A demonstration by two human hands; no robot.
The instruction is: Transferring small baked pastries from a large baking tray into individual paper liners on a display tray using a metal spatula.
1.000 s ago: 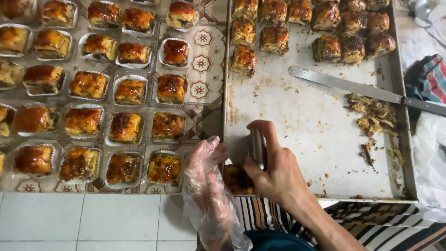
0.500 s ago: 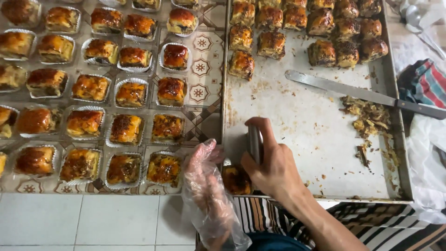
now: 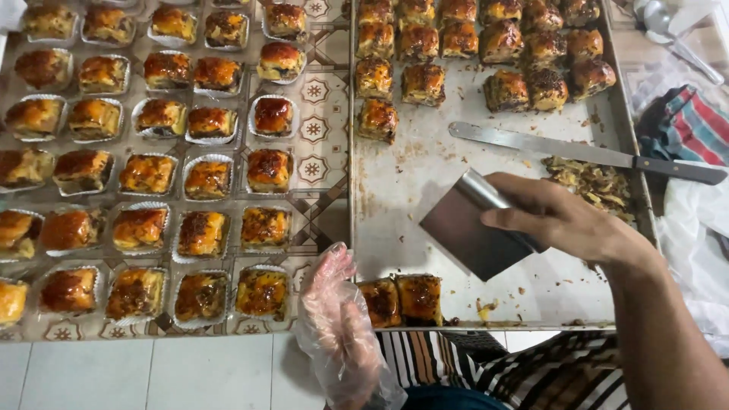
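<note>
- Cupped pastries [image 3: 144, 228] fill the surface [image 3: 228, 372] on the left, in rows.
- My left hand [image 3: 342, 319], in a clear glove, has its fingers loosely spread, touching the near pair [image 3: 401, 300] of pastries at the tray [image 3: 425, 197] edge.
- My right hand [image 3: 569, 220] has lifted the scraper [image 3: 474, 228] off that pair since a moment ago; its fingers are pinched on the handle, blade tilted above the tray, so the pair now sits cut free.
- A knife [image 3: 577, 156] lies beyond, beside crumbs [image 3: 592, 182].

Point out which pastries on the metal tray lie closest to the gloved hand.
The two pastries at the tray's near edge, beside the gloved left hand; the others sit at the far end.
</note>
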